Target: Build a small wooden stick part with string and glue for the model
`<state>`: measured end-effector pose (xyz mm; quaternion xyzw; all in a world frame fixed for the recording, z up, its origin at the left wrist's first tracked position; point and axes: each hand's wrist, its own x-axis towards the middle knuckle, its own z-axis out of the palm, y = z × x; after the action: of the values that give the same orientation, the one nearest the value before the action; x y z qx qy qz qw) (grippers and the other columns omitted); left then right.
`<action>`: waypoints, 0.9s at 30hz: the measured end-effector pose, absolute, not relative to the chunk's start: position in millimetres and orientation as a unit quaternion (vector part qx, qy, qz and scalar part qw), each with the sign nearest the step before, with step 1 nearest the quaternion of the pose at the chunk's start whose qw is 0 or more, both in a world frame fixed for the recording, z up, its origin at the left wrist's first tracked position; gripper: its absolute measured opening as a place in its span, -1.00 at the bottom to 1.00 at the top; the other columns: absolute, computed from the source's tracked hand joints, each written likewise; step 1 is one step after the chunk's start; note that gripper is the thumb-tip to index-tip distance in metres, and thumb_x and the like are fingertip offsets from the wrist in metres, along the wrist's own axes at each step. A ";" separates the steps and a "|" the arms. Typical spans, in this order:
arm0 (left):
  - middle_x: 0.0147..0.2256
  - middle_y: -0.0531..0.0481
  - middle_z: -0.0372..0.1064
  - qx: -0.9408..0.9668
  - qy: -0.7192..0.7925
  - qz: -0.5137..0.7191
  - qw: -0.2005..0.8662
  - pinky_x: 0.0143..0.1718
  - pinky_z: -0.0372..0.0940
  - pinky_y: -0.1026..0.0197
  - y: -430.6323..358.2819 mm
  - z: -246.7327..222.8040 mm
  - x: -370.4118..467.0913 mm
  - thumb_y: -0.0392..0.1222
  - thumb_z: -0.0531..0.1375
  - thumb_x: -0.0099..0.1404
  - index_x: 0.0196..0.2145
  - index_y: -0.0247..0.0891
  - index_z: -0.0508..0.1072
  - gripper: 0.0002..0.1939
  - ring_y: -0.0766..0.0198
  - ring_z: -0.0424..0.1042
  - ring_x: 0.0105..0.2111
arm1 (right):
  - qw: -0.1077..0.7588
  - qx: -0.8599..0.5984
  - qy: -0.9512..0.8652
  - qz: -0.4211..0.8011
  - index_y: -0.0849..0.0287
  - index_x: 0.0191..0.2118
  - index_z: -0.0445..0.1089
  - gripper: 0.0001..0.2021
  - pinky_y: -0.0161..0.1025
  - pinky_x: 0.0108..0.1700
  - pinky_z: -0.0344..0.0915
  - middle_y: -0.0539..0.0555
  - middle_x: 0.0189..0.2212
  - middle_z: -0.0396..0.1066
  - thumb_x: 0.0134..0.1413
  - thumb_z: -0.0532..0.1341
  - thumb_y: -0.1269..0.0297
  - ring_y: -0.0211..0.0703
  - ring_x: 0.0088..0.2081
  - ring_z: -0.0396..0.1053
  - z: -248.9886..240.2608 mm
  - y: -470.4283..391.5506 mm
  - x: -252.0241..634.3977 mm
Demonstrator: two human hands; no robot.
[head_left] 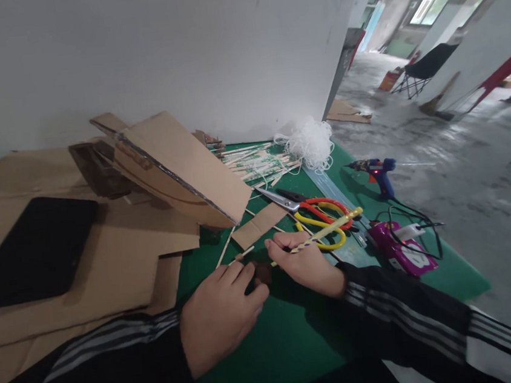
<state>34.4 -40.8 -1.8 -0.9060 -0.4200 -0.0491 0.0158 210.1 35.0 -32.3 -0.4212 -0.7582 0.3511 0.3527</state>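
My right hand (304, 265) is closed round a yellow patterned pencil (326, 230), its tip pointing down and left. Just left of that tip, my left hand (225, 313) is closed with thumb and fingertips on a small brown piece (263, 272), whose exact kind I cannot make out. Past the left fingers shows a thin pale stick (245, 253) with a bit of brown cardboard on it. A cardboard strip (259, 225) lies beyond both hands. Close to the pencil are scissors with yellow handles (320, 242) and red-handled scissors (330, 211).
On the green tabletop (252, 332) a cardboard construction (184, 168) stands at the back. Left lies a black tablet-like slab (37, 248) on cardboard sheets (123, 278). Behind are thin sticks (262, 163) and tangled white string (312, 143). A blue glue gun (379, 172) and purple power strip (403, 249) sit right.
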 end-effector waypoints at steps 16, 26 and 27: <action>-0.19 -0.14 0.39 -0.907 -0.419 -0.037 0.014 -0.22 0.35 -0.03 -41.5 -2.7 33.6 -0.26 0.14 0.25 -0.31 -0.21 0.33 -0.98 0.03 0.39 -0.20 | 0.365 -0.407 -0.747 0.377 0.14 -0.64 -0.11 -0.57 -0.30 -0.53 -0.13 -0.13 -0.69 -0.10 0.16 0.10 0.28 -0.35 -0.59 -0.12 -31.0 33.8 209.6; -0.19 -0.15 0.41 -0.907 -0.420 -0.027 0.015 -0.23 0.38 -0.05 -40.6 -2.5 33.7 -0.28 0.10 0.27 -0.32 -0.21 0.34 -0.97 0.01 0.40 -0.20 | 0.351 -0.430 -0.732 0.394 0.15 -0.65 -0.04 -0.56 -0.33 -0.56 -0.09 -0.14 -0.71 -0.07 0.19 0.11 0.21 -0.37 -0.62 -0.04 -26.9 32.8 212.2; -0.19 -0.15 0.41 -0.907 -0.420 -0.025 0.013 -0.24 0.38 -0.05 -40.6 -2.4 33.7 -0.28 0.10 0.27 -0.32 -0.21 0.34 -0.97 0.02 0.40 -0.20 | 0.351 -0.430 -0.731 0.396 0.15 -0.65 -0.04 -0.56 -0.33 -0.56 -0.09 -0.14 -0.71 -0.06 0.19 0.11 0.21 -0.37 -0.62 -0.03 -27.1 32.6 212.4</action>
<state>33.7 -40.6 -2.4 -0.9072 -0.4198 -0.0246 0.0133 212.4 32.6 -27.1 -0.4304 -0.7312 0.3961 0.3511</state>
